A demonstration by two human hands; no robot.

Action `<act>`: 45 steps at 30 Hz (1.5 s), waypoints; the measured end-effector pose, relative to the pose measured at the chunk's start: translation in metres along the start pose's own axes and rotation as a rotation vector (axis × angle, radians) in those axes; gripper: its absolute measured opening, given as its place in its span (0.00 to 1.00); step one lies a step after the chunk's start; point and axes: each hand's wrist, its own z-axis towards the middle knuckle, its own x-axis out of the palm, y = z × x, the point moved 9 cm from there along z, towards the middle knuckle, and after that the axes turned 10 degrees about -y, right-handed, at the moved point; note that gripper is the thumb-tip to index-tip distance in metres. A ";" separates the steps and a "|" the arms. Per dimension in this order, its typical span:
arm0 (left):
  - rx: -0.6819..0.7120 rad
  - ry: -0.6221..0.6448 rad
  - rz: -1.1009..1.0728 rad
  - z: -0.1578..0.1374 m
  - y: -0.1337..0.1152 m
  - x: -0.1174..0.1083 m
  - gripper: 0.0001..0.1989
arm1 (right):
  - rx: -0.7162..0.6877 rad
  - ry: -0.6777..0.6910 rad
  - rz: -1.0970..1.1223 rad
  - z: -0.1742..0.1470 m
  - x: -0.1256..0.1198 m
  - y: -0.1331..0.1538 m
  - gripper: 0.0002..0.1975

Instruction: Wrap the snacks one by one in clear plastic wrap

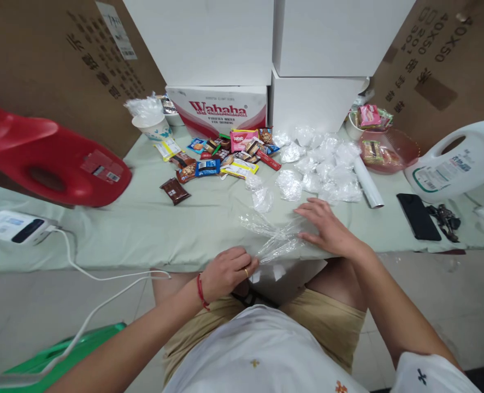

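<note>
A crumpled piece of clear plastic film [277, 237] lies at the near edge of the cloth-covered table. My left hand [229, 270], with a red string bracelet and a ring, is closed on the film's near left end. On the film's right side rests my right hand [328, 226], fingers apart and slightly bent, seeming to touch it without gripping. Just beyond are several crumpled clear plastic bundles [289, 185]. To their left is a pile of wrapped snacks [237, 158], and one brown-wrapped snack [175, 191] lies apart from the pile.
Left stand a red jug [62, 158], a white device [16, 226] with a cable, and a paper cup [152, 128]. Right are a white tube [369, 183], pink bowl [409, 144], phone [418, 216], keys [447, 221] and white jug [459, 158]. White boxes [311, 103] stand behind.
</note>
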 end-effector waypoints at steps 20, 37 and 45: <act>-1.027 -0.386 -0.154 -0.011 0.048 -0.008 0.17 | 0.158 -0.043 0.222 0.027 0.022 0.023 0.13; -1.164 -0.338 -0.421 -0.010 0.075 0.027 0.20 | 0.431 -0.269 0.281 -0.018 0.012 -0.013 0.19; -1.190 -0.403 -0.513 -0.006 0.079 0.021 0.19 | 0.532 -0.285 0.326 -0.026 0.007 -0.024 0.20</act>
